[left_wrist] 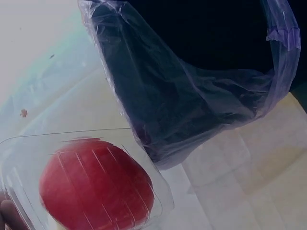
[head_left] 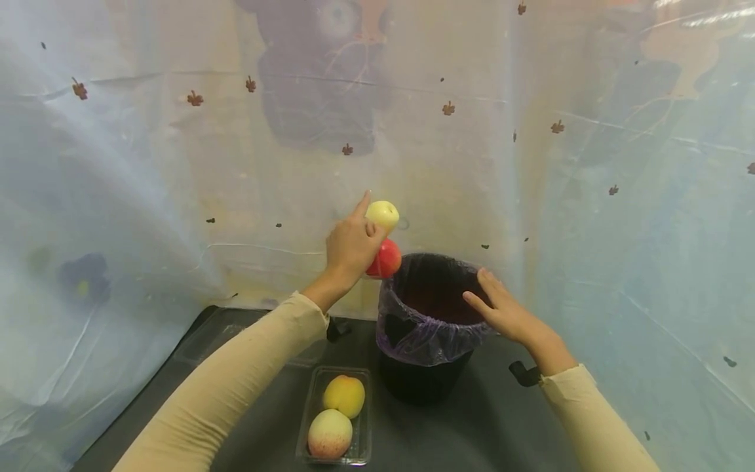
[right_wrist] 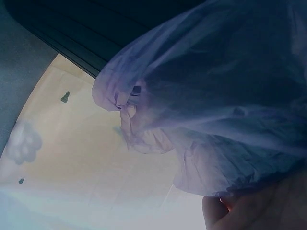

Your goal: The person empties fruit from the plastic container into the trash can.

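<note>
"Head view, biggest things first: how far along is it?"

"Partway, I'd judge. On the table (head_left: 495,423) stands the bin (head_left: 425,380), a purple liner (head_left: 427,337) folded over its rim. Left of the bin and nearer the person, the low tray (head_left: 364,446) carries two peaches (head_left: 330,436). The held tray (left_wrist: 163,190) has been lifted to the bin's left rim, with fruit in it."

"What's left?"

"Finishing with the held tray, I'd think. Whether the low tray gets a turn, I can't say. Nor can I tell what lies in the bin; its inside is too dark."

"And the hands?"

"The left hand (head_left: 352,242) grips the held tray, just left of the bin's rim; the left wrist view catches only a bit of finger at the plastic. The right hand (head_left: 504,314) is at the bin's right rim, fingers straight, gripping nothing. I can't be sure how firmly it meets the liner."

"Where's the fruit against that grip?"

"The red fruit (head_left: 386,257) sits inside the held tray, on the bin side of the left hand, outside the bin's mouth. The yellow fruit (head_left: 385,214) shows farther from the bin, beside the fingers, probably in the same tray."
</note>
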`<state>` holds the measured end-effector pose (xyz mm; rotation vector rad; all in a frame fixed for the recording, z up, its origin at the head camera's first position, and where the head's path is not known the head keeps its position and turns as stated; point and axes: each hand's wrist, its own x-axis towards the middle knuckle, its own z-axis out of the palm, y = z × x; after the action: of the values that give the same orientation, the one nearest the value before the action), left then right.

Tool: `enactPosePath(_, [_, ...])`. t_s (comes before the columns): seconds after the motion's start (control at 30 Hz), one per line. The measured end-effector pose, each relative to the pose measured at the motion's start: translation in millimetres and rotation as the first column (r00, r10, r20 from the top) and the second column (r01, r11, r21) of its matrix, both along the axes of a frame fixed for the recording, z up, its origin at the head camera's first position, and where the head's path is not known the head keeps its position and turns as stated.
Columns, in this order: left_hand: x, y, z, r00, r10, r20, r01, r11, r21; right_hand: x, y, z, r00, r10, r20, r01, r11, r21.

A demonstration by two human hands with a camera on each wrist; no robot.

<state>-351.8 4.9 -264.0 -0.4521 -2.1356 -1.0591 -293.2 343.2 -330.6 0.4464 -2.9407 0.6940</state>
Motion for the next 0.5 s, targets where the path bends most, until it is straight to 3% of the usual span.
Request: enactPosePath(0.5, [7.6,13,2.3,0.999,-0.022,-0.042,0.018,0.996,-0.087,-0.3,0,-0.9,1.000,-0.014,-0.016,0.014,1.000,-0.001])
